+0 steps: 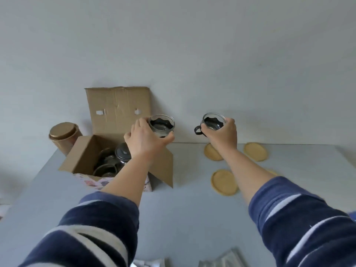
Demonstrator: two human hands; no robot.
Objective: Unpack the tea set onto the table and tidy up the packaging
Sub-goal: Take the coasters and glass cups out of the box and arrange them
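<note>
Both hands are up off the desk (183,209), each curled around a glass cup. Left hand (144,140) grips its cup (161,125) right above the open cardboard box (115,151); right hand (224,134) holds the other cup (212,124), black handle sticking out left, over the wooden coasters (224,182). Can't read any lettering on the box's patterned side.

head view, looking forward-down, close over table (185,209)

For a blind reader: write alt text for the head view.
The left hand and right hand each hold a glass cup above a grey table, between an open cardboard box and wooden coasters.
</note>
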